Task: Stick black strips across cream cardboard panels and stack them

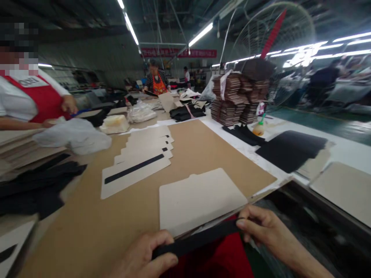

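Observation:
A narrow black strip [199,239] stretches between my two hands at the near table edge. My left hand [145,256] pinches its left end with thumb and fingers closed. My right hand [262,226] grips its right end. Just beyond the strip a plain cream card panel [199,199] lies flat on the brown cardboard sheet [87,227]. Farther out, a fanned row of cream panels [139,164] lies on the sheet, the nearest one bearing a black strip along its length.
A person in a red apron [26,100] works at the left beside white plastic bags [74,135]. Black pieces [37,185] lie left. Stacked brown bundles [239,98], a glue bottle [259,127] and black sheets [290,148] stand right. Another person stands far back.

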`<action>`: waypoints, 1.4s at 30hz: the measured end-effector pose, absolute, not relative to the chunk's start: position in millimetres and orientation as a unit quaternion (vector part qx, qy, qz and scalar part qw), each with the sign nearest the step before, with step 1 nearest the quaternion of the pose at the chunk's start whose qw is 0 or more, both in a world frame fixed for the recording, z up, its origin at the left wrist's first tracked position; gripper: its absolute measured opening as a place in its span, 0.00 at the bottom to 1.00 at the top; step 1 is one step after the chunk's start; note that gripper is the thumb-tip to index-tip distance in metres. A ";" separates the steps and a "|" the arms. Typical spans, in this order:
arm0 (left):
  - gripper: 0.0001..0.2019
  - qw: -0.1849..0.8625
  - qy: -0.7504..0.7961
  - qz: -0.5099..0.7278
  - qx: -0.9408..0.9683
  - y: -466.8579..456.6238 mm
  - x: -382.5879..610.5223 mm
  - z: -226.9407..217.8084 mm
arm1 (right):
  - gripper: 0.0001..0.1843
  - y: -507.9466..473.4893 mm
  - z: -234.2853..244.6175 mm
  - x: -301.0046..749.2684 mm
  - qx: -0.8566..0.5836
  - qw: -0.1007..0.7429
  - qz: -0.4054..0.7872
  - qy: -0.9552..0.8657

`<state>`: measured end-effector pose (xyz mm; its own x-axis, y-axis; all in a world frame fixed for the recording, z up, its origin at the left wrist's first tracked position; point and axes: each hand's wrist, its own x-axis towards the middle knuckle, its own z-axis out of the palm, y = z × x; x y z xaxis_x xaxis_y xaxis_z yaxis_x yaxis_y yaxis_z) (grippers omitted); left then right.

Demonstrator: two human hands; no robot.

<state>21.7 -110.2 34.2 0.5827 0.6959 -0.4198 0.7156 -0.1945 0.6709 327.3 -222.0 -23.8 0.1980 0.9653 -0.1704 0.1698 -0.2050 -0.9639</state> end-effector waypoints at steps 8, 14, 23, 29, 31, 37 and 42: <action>0.13 0.454 0.502 0.109 0.728 -74.3 29.9 18.8 | 0.22 -187.7 -13.2 357.3 -0.683 0.472 0.306 -0.466; 0.15 0.450 0.517 0.177 0.707 -55.2 35.5 -1.7 | 0.17 -145.8 -15.3 371.2 -0.728 0.393 0.221 -0.516; 0.17 0.408 0.538 0.171 0.718 -49.2 39.9 -10.2 | 0.15 -127.3 -29.0 373.9 -0.753 0.364 0.188 -0.514; 0.19 0.387 0.555 0.174 0.715 -45.8 41.1 -14.0 | 0.15 -123.3 -29.0 373.6 -0.771 0.353 0.193 -0.494; 0.19 0.387 0.555 0.176 0.715 -46.2 41.7 -13.2 | 0.14 -121.9 -29.6 373.6 -0.776 0.349 0.195 -0.488; 0.18 0.385 0.554 0.169 0.719 -46.8 43.3 -11.4 | 0.12 -119.9 -28.6 372.6 -0.784 0.338 0.192 -0.484; 0.18 0.380 0.548 0.169 0.725 -44.4 44.6 -11.6 | 0.10 -119.3 -27.5 370.1 -0.801 0.317 0.161 -0.482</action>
